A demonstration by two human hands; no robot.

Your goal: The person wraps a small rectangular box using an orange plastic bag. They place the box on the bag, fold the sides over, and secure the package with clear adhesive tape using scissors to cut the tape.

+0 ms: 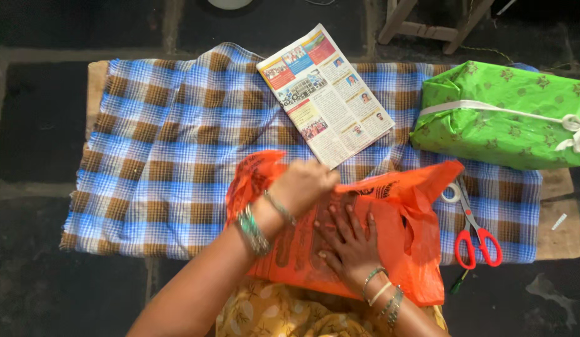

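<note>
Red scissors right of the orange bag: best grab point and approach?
Take the scissors by the red loop handles at the near end, coming from above on the right. They lie flat on the checked cloth, blades pointing away toward the tape roll.

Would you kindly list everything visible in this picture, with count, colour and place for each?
checked cloth: one, blue, white and brown, spread over a low board on the dark floor.
folded newspaper: one, white with coloured pictures, on the cloth's far edge.
wrapped parcel: one, green, tied with white ribbon, far right.
scissors: one pair, red handles, on the cloth right of the bag.
tape roll: one, whitish, by the scissor blades.
wooden stool legs: pale wood, top edge.
plastic bag: one, orange, near middle, under both hands.
left hand: gripping the bag's upper edge, bangles on wrist.
right hand: pressed flat on the bag, bangles on wrist.
</note>
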